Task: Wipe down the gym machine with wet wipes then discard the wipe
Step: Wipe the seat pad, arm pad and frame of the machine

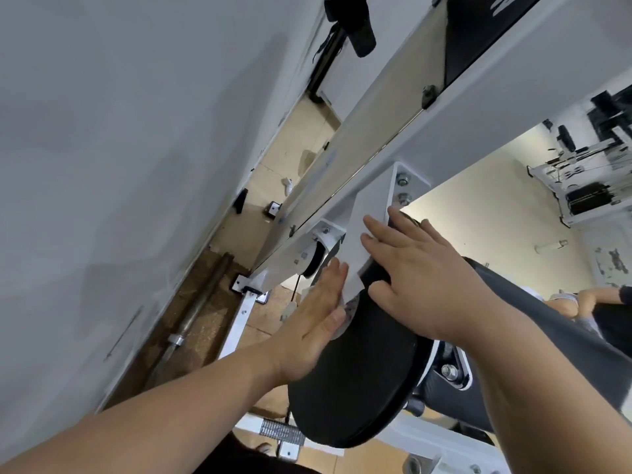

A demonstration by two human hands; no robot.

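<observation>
Both hands are on the white-painted steel gym machine (455, 131) here, right where its long slanted beam meets a flat white metal bracket (374, 200) held on by a couple of shiny hex bolts (403, 181). Under the bracket sits the big round black pulley disc (352, 388), matte and smooth with a thick rim. My left hand (318, 309) is flat against the left face of that disc, fingers straight and pressed together, tips up by the lower end of the bracket. My right hand (420, 278) is draped over the top from the right, its fingers (372, 224) spread out across the bracket plate and the thumb lying on the disc's rim. Between the two hands there's a thin white wet wipe (354, 290), or at least a soft, slightly crumpled white flap. It blends into the white bracket, so I honestly can't tell where one ends and the other starts, or which hand has it pinned. A smaller black pulley wheel (316, 260) sits just left of my left fingertips, tucked in its own white bracket. To the left is a plain grey wall (119, 165), and along its foot a bare steel barbell (191, 319) lies on brown speckled flooring. A dark grey tube (547, 302) runs off to the right behind my right wrist.
</observation>
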